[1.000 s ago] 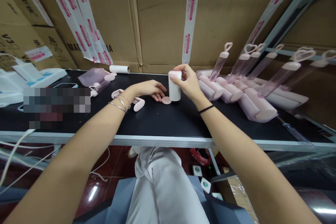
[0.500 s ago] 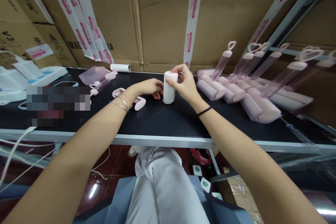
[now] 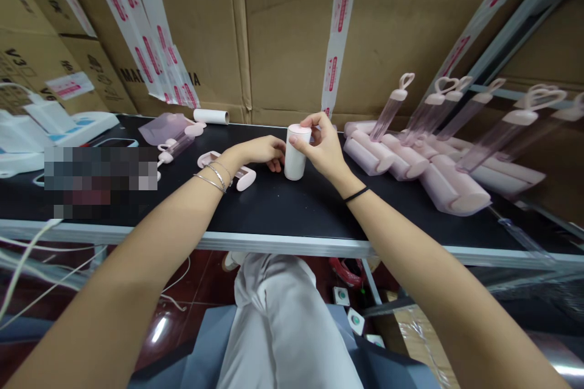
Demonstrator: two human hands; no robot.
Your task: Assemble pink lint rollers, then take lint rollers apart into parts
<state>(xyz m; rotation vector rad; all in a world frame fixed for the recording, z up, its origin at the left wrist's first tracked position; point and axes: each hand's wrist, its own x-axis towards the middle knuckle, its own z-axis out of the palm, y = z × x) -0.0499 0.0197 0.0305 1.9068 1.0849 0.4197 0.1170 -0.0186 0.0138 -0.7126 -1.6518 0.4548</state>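
A white roll (image 3: pixel 295 155) with a pale pink end stands upright on the black tabletop. My right hand (image 3: pixel 322 143) grips its upper part, with the thumb on the near side and the fingers around the far side. My left hand (image 3: pixel 267 152) rests just left of the roll, its fingers loosely bent and apart, holding nothing visible. Whether its fingertips touch the roll I cannot tell. Partly behind my left wrist lies a pink curved plastic piece (image 3: pixel 246 179).
Several pink pieces with clear, heart-looped handles (image 3: pixel 385 112) stand at the right. A white tube (image 3: pixel 210 117), a pink handle piece (image 3: pixel 179 144) and a power strip (image 3: pixel 86 127) lie to the left. Cardboard (image 3: pixel 283 30) walls the back; a metal edge (image 3: pixel 292 244) borders the front.
The whole view has shifted slightly. My right hand keeps its grip on the white roll, and my left hand stays beside it. Nothing was let go.
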